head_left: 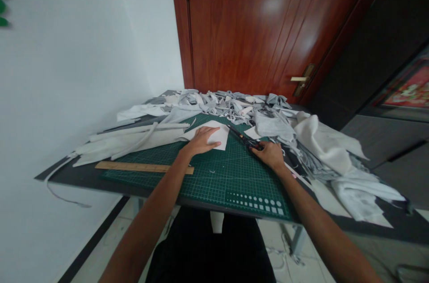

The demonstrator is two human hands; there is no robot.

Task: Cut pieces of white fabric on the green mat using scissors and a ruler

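Note:
My left hand (202, 141) lies flat, fingers spread, on a white piece of fabric (219, 136) that rests on the green cutting mat (231, 176). My right hand (270, 154) is closed around the handles of black scissors (241, 136), whose blades point up and left beside the fabric's right edge. The blades lie low on the mat.
A wooden ruler (140, 167) lies on the mat's left edge. Long white strips (130, 138) lie at the left. A heap of grey and white scraps (234, 104) fills the back, with more cloth (335, 158) at the right. A red wooden door (268, 24) stands behind the table.

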